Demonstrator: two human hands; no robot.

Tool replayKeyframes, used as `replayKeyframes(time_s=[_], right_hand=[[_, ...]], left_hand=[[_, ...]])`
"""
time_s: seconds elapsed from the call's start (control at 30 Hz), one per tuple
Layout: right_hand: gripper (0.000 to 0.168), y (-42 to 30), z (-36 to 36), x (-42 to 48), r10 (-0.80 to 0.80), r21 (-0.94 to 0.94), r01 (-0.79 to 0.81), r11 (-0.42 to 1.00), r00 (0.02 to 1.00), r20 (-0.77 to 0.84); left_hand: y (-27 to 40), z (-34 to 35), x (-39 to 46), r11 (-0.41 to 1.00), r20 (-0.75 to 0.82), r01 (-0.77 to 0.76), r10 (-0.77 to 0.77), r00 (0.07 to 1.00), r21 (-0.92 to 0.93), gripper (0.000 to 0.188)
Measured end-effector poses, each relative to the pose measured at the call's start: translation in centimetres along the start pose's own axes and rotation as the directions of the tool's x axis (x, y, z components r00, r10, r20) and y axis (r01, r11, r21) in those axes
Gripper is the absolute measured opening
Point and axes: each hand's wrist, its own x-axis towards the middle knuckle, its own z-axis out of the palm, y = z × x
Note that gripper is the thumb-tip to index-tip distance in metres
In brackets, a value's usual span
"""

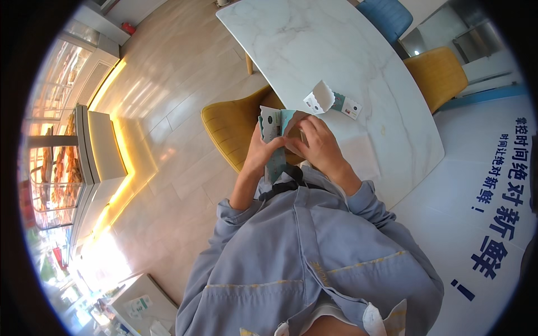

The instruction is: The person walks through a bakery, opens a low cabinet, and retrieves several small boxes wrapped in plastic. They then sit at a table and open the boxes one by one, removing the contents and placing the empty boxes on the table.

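Note:
Between my two hands is a printed paperboard food box (273,126), white and teal with a scalloped edge, partly unfolded. My left hand (261,149) grips its left side, the thumb lying across the front. With thumb and fingers, my right hand (314,140) pinches the brown inner flap at the right. Beyond my hands, on the marble-patterned table, stands an opened white carton (323,95) with a scalloped rim. Touching or close beside it lies a teal and white printed carton (348,106); I cannot tell whether the two are joined.
The white marble-patterned table (336,50) reaches ahead and right. A yellow chair (231,122) is tucked at its left edge, near my hands. Another yellow chair (439,75) and a blue chair (388,19) stand beyond. A lit food display counter (105,147) is at the left.

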Motion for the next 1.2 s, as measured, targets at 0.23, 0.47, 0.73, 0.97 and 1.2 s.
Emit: replayKeyframes(time_s=[0.23,0.47,0.73,0.97,1.2], right_hand=[[0.013,2.3,1.5,-0.3,-0.034,-0.098,0.051,0.994,0.985,0.171],[0.017,4.1,2.8,-0.1,0.047,0.015,-0.056,0.998,0.937,0.346],[0.025,3.5,1.6,-0.9,0.040,0.183,-0.136,0.974,0.891,0.453],[0.021,3.3,2.4,-1.5,0.011,0.057,-0.032,0.998,0.941,0.339],[0.016,3.1,4.1,-1.5,0.103,-0.201,-0.043,0.979,0.949,0.298]], left_hand=[[-0.7,-0.2,0.3,0.977,0.046,-0.076,0.068,0.997,0.202,0.053],[-0.7,-0.9,0.5,0.965,0.026,0.019,-0.026,0.999,0.261,0.041],[-0.3,-1.5,-0.3,0.975,0.021,0.029,-0.035,0.999,0.222,0.031],[-0.2,-1.4,-0.8,0.971,0.046,-0.021,0.011,0.999,0.239,0.040],[-0.8,-1.7,-0.4,0.933,0.113,-0.068,0.030,0.993,0.353,0.049]])
